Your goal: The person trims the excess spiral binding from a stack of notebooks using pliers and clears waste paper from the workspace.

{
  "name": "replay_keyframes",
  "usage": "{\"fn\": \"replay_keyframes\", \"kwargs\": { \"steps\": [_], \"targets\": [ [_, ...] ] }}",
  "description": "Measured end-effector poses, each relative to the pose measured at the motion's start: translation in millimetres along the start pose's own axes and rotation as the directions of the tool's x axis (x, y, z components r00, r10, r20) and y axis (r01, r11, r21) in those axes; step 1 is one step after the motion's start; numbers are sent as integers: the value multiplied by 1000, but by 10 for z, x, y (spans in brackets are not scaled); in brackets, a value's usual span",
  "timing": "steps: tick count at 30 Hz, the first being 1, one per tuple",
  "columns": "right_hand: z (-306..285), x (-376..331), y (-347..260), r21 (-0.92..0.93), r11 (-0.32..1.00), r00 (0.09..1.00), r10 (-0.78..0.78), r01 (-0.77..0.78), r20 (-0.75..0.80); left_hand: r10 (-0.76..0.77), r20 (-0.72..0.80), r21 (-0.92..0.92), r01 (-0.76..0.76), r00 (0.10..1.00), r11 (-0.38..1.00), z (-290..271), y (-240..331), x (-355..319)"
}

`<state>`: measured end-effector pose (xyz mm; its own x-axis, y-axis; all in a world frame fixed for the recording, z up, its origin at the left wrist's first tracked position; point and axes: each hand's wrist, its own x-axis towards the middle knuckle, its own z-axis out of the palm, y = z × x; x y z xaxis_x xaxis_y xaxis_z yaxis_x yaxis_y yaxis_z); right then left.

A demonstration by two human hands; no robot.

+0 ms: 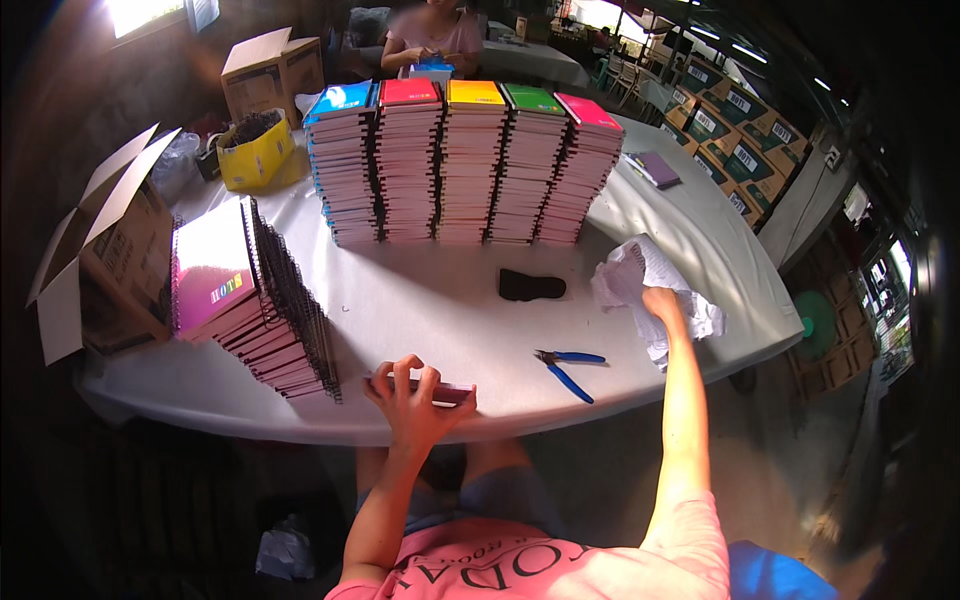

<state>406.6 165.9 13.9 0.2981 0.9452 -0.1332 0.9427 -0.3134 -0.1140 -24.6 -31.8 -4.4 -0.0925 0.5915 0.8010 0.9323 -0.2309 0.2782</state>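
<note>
Left hand on a notebook at the near tabletop edge, right hand on crumpled paper.

Leaning pile of notebooks (255, 305) far left, spirals toward the middle. Just right of it, left hand (415, 392) with fingers (385, 372) spread and curled over a flat pink notebook (445, 392), clamped on its near edge; best kept pinned flat, thumb under the rim, clear of the pile's wire. Further right, blue-handled pliers (568, 368) lying free, a black object (532, 286) behind. Right hand (662, 303) reaching onto white crumpled paper (650, 290); fingers hidden from view, cannot tell whether closed. Worth gathering loosely, away from the five tall stacks (462, 165) behind.
</note>
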Motion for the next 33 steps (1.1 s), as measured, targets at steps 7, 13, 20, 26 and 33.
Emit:
{"fn": "replay_keyframes", "kwargs": {
  "steps": [7,13,20,26,33],
  "targets": [
    [-9,-1001,-371,292,938,983,-169,184,-78,-29,88,-25,31,996,999,24,-27,-22],
    [245,-1914,-957,711,545,883,-403,444,-243,-52,113,-17,55,992,998,32,22,-11],
    [293,-2384,-1790,659,429,725,-636,618,-265,-70,146,-23,74,987,997,12,18,-26],
    [367,-2389,-1868,622,397,706,-593,674,-386,-64,135,-29,69,989,997,40,44,-6],
    [353,-2382,-1903,701,301,682,-640,646,-354,-65,183,-33,72,981,997,40,45,11]
  ]
}}
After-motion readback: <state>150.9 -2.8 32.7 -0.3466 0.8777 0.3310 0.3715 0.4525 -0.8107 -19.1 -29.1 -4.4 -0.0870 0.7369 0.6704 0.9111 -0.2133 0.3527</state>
